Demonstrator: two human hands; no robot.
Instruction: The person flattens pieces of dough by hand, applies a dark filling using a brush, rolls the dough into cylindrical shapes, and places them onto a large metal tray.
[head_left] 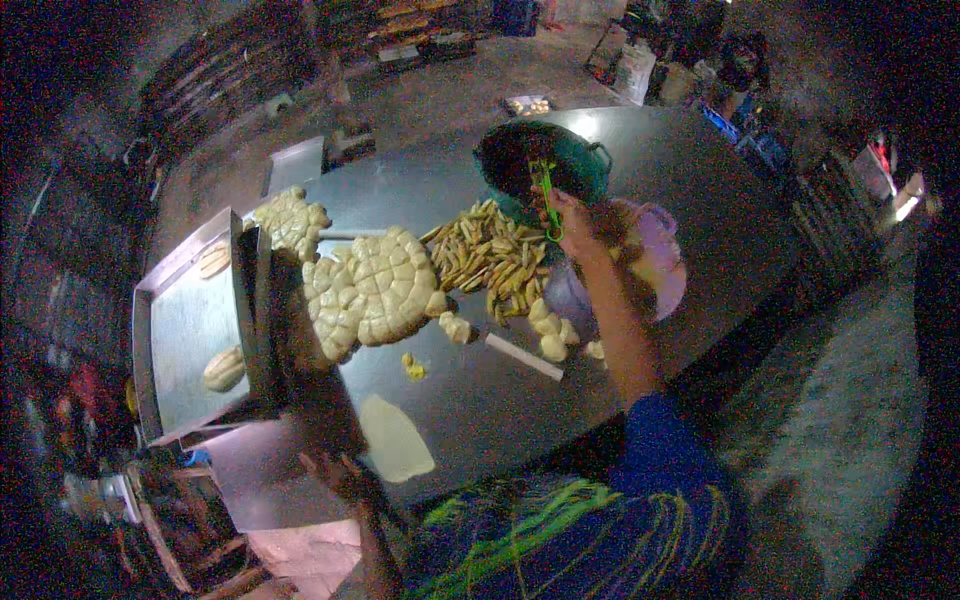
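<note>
My right hand (568, 215) grips green tongs (550, 205) at the front rim of a dark green tub (590, 165). Below it lie a heap of yellowish-brown strips (480, 255) and loose dough balls (550, 335). My left hand (330, 470) is low at the left in shadow, fingers apart, left of a flattened dough sheet (395, 440). Above that are a yellow lump (413, 367), a white rolling rod (523, 356) and two clusters of portioned dough (370, 285) (290, 215). A metal tray (185, 330) at left holds shaped dough pieces (223, 370).
A pink basin (660, 260) stands right of my right arm on the steel table (720, 220). A dark, indistinct shape crosses the tray's right side. Racks (410, 25), stacked items (635, 70) and a small tray (528, 105) are beyond the table; a wooden stand (180, 530) is at lower left.
</note>
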